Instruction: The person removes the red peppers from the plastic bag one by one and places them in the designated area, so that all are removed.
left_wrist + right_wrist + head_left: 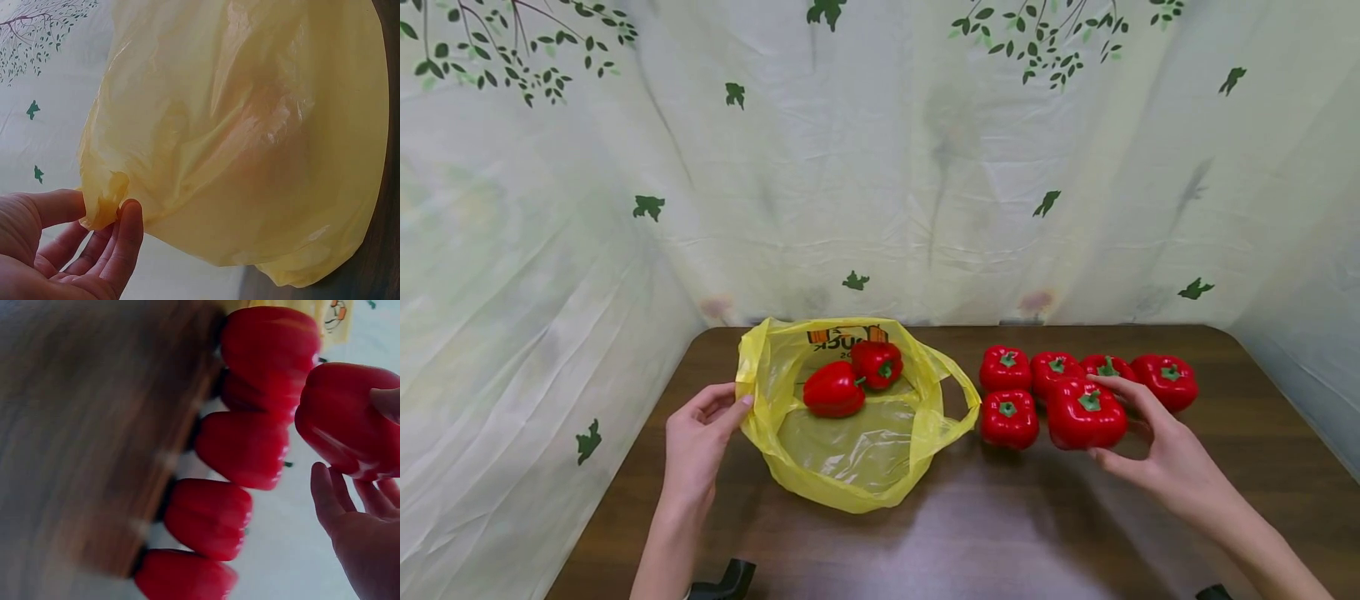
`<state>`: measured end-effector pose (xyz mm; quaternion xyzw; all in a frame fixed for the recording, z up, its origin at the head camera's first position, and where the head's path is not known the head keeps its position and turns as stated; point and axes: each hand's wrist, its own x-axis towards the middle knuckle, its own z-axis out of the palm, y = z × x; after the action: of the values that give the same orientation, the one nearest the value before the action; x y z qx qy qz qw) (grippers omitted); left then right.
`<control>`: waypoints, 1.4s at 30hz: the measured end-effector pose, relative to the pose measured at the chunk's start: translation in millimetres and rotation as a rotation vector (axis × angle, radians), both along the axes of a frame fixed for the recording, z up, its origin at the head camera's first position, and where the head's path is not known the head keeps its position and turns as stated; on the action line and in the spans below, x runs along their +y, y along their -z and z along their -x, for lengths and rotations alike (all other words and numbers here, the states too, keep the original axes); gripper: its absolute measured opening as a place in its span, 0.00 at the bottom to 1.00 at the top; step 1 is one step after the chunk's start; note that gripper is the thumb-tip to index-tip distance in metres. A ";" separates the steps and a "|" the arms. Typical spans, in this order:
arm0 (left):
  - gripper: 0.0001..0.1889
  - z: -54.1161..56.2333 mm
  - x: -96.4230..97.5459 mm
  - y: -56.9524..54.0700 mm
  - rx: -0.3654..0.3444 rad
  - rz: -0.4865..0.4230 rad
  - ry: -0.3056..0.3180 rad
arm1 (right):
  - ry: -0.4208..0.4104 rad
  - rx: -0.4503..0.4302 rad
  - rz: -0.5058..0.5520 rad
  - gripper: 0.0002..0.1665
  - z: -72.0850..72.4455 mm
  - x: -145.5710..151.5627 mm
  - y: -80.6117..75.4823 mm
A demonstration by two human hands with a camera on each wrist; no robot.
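A yellow plastic bag [850,492] stands with its mouth spread wide on the table. Two red bell peppers lie inside it, one on its side [833,390] and one behind it [877,364]. My left hand [700,433] pinches the bag's left rim between thumb and fingers; the pinched, bunched plastic [105,200] shows in the left wrist view. My right hand [1165,454] grips another red bell pepper [1086,417], raised above the table in the right wrist view, thumb on one side and fingers on the other.
Several more red bell peppers [1009,419] stand in two rows right of the bag, stems up, close to the held one. The bag's loop handle [966,387] reaches toward them. A pale leaf-print curtain [887,208] hangs behind the brown wooden table [970,550].
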<state>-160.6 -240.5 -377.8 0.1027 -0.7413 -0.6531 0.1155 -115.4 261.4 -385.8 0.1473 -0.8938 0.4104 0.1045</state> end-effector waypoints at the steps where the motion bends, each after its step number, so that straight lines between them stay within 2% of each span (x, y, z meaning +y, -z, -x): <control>1: 0.18 -0.2 0.1 -0.1 0.001 0.001 -0.001 | 0.001 -0.004 0.003 0.50 1.3 1.5 3.0; 8: 0.18 -0.3 -0.3 -0.1 0.005 -0.002 0.001 | -0.028 -0.066 0.051 0.47 11.0 9.8 24.8; 12: 0.18 -0.6 -0.3 0.2 0.003 -0.005 0.003 | -0.033 -0.101 0.043 0.46 14.2 11.4 32.4; 18: 0.18 0.1 0.4 0.7 0.001 -0.010 0.001 | 0.009 -0.147 0.004 0.47 19.4 13.4 36.8; 28: 0.18 0.6 1.3 1.6 -0.009 -0.006 -0.001 | 0.042 -0.171 -0.025 0.46 25.9 14.2 47.0; 42: 0.19 0.5 1.0 0.8 -0.014 0.004 -0.003 | 0.040 -0.182 -0.010 0.45 28.0 12.0 51.1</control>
<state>-161.1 -239.5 -378.6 0.1082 -0.7433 -0.6507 0.1115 -143.4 273.4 -436.9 0.0922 -0.9043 0.4157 0.0304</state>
